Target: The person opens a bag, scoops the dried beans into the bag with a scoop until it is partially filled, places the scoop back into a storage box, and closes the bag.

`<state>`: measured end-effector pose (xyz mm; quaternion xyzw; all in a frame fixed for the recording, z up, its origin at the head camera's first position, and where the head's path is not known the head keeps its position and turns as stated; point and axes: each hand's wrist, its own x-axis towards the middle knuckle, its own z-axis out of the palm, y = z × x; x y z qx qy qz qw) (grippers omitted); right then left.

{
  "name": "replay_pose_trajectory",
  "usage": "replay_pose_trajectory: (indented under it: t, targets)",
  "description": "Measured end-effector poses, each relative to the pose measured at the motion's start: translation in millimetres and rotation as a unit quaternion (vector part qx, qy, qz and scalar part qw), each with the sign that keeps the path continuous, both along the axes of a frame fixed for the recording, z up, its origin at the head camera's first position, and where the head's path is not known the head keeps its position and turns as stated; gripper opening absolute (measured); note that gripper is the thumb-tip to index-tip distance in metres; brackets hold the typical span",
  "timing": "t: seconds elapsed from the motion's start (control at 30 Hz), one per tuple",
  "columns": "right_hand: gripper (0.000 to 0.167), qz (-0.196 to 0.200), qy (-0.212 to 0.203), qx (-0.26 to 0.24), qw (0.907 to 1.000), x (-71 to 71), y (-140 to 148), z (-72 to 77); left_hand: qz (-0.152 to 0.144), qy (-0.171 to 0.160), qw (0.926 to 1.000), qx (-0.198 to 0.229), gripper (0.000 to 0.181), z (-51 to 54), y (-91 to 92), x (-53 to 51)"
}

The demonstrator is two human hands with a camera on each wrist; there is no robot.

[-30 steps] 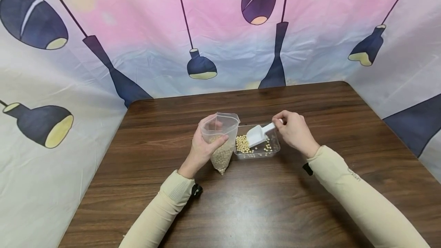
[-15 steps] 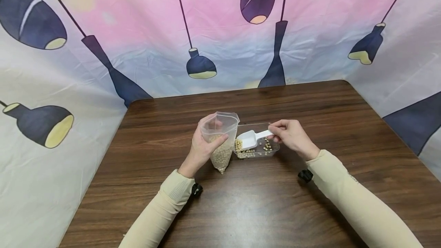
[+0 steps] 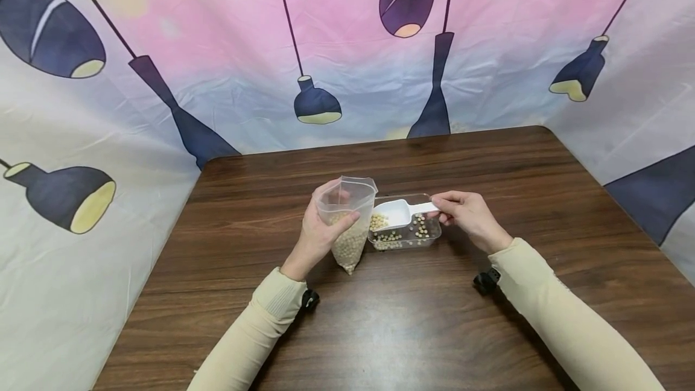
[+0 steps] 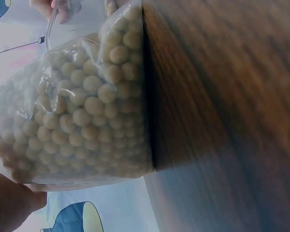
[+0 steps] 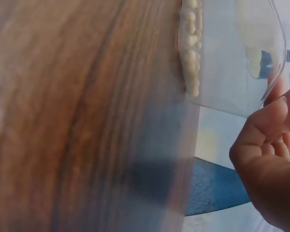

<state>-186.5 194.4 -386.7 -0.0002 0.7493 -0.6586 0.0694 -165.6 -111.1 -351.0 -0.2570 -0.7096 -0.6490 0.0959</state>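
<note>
My left hand (image 3: 320, 228) grips a clear plastic zip bag (image 3: 353, 198), its mouth open at the top. Pale round beans (image 4: 82, 116) fill the lower part of the bag, whose bottom corner is at the table. With thumb and fingers, my right hand (image 3: 469, 216) pinches the handle of a white scoop (image 3: 399, 213). Some beans lie at the scoop's front end, which is beside the bag. Beneath the scoop stands a clear plastic box (image 3: 434, 234) with more beans on its bottom. In the right wrist view the scoop is out of sight behind the right hand (image 5: 268, 154).
A dark wooden table (image 3: 347, 330) bears the box. Behind it hangs a cloth backdrop (image 3: 233, 101) printed with lamps. Black wrist devices (image 3: 485, 281) sit under both cuffs.
The scoop has gone from a steep tilt in the box to nearly level, shifting left through the beans, and now carries some. My left hand and the bag have stayed in place.
</note>
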Motion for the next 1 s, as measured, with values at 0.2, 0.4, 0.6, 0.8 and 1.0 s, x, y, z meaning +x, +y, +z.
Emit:
replay_pose_trajectory:
  t: [0.2,0.4,0.6,0.8,1.0]
  targets:
    - [0.047,0.0,-0.035,-0.074,0.9967,1.8,10.2,1.5,0.005,0.002,0.9999,-0.012,0.065,-0.2,-0.7,0.1]
    - [0.035,-0.025,-0.032,-0.126,0.9912,4.4,19.8,19.3,0.008,0.003,0.9998,-0.019,0.065,0.1,-1.3,0.3]
    - [0.019,-0.042,0.054,-0.175,0.9822,11.6,21.2,55.8,0.006,0.0,0.9999,-0.016,0.065,0.2,-1.7,1.3]
    - [0.018,-0.056,0.167,-0.147,0.9733,19.0,8.8,86.0,0.001,0.001,0.9999,-0.013,0.065,0.4,-1.8,1.8]
    - [0.019,-0.074,0.255,-0.059,0.9624,26.6,-11.9,106.2,-0.004,-0.001,0.9999,-0.013,0.065,-0.2,-2.0,1.3]
